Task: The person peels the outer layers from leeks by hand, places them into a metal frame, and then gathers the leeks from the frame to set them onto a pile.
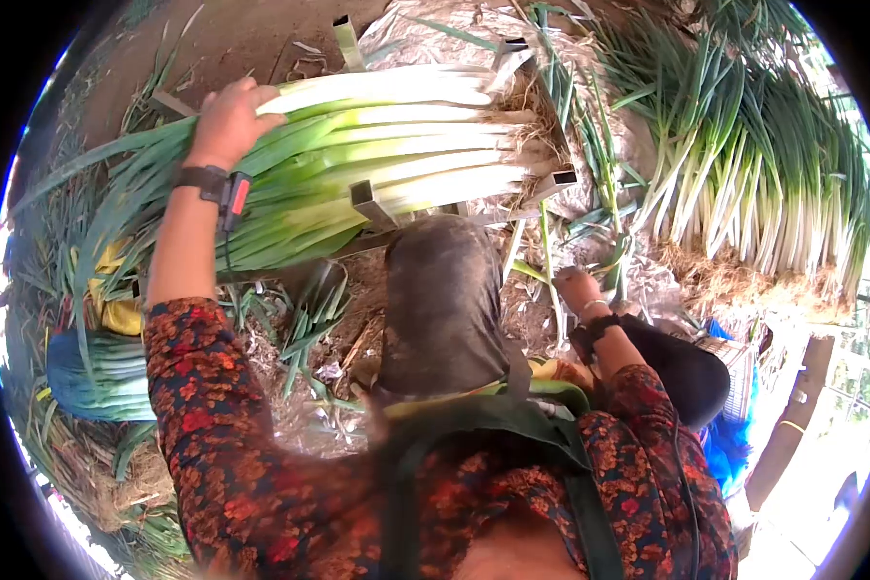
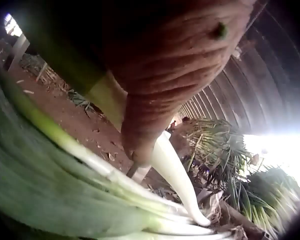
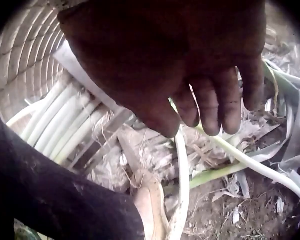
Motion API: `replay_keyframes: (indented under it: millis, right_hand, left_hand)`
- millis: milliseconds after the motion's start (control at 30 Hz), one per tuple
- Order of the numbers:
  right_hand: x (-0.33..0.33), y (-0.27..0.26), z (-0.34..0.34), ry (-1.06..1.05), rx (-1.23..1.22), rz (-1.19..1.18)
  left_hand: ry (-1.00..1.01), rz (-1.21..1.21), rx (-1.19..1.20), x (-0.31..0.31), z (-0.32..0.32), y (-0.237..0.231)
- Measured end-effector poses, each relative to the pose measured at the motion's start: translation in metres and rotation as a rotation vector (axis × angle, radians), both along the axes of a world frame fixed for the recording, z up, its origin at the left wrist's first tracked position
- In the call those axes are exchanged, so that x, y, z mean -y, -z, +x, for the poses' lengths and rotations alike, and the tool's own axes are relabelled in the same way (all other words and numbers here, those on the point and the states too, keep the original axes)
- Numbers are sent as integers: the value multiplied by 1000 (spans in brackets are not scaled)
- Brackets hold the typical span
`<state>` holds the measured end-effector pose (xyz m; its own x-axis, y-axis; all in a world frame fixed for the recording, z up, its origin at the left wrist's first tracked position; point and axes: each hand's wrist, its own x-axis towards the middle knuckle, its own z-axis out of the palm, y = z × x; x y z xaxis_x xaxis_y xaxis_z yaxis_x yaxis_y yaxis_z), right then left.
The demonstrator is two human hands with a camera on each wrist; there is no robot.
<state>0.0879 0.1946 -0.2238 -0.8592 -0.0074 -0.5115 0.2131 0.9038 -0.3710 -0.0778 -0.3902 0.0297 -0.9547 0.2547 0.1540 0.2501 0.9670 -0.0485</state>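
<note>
A row of leeks (image 1: 406, 145) lies across a metal rack, white ends to the right and green leaves to the left. At the row's far left my left hand (image 1: 230, 124) grips one leek; its white stem (image 2: 172, 172) comes out past the thumb in the left wrist view. My right hand (image 1: 580, 290) hangs beside my right knee, fingers (image 3: 208, 110) loosely bent downward and holding nothing. Thin pale stems (image 3: 182, 190) show just below those fingertips in the right wrist view, over ground littered with leaf scraps.
Square metal posts (image 1: 369, 201) stick up around the row. A large stand of leeks (image 1: 744, 164) with roots leans at the right. Beside my left arm lies a wrapped leek bundle (image 1: 101, 375). My covered knee (image 1: 445, 300) is close against the rack's near side.
</note>
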Motion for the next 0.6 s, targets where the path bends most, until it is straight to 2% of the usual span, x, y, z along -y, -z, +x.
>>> replay_keyframes:
  millis: [133, 167, 267, 333, 367, 400, 500, 600]
  right_hand:
    - [16, -1, 5, -37, 78, 73]
    - [12, 7, 7, -40, 97, 70]
    - [8, 17, 9, 15, 223, 153]
    - [-38, 106, 19, -493, 199, 294]
    - [-44, 120, 20, -455, 194, 287]
    - [-46, 139, 20, -231, 218, 313]
    - [-27, 101, 4, 337, 154, 191]
    - [-18, 111, -11, 393, 246, 133]
  left_hand:
    - [-1, 2, -32, -40, -19, 51]
    - [-78, 175, 63, -38, -37, 93]
    - [-77, 214, 122, -35, -40, 94]
    - [-72, 284, 99, -39, -35, 96]
    - [-67, 304, 97, -36, -37, 99]
    - [-63, 322, 99, -33, -39, 102]
    - [-102, 317, 132, -34, -48, 102]
    - [-223, 410, 270, -34, -59, 102]
